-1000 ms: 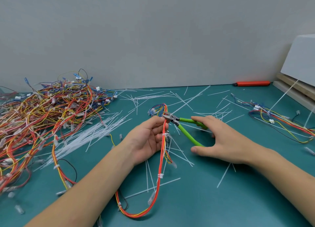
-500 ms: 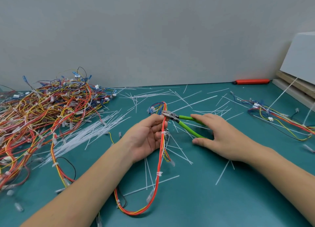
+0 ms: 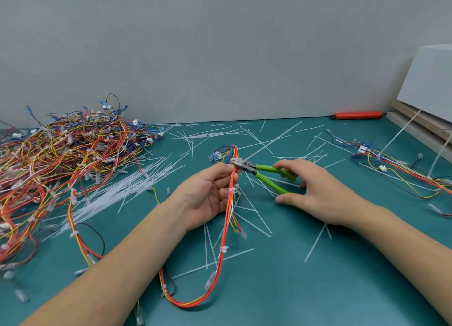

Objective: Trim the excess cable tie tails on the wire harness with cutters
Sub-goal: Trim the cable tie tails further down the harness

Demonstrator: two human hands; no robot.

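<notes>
My left hand (image 3: 208, 193) grips a red, orange and yellow wire harness (image 3: 223, 242) at table centre, fingers curled round the bundle just below its top loop. White cable ties (image 3: 223, 248) band the harness at intervals down its length. My right hand (image 3: 315, 191) holds green-handled cutters (image 3: 266, 175), thumb under the lower handle and fingers over the upper one. The handles are spread, and the metal jaws (image 3: 238, 163) sit against the harness right at my left fingertips. The harness loops down toward the table's near edge.
A big tangled pile of harnesses (image 3: 61, 159) fills the left of the teal table (image 3: 318, 289). Loose cable ties (image 3: 127, 186) and cut tails lie scattered around. Another harness (image 3: 401, 171) lies at right, an orange tool (image 3: 357, 115) by the wall, a white box (image 3: 430, 81) far right.
The cutters' jaws have stayed at the harness top while both hands shifted slightly; the view has tilted a little. The grip on harness and cutters is unchanged.
</notes>
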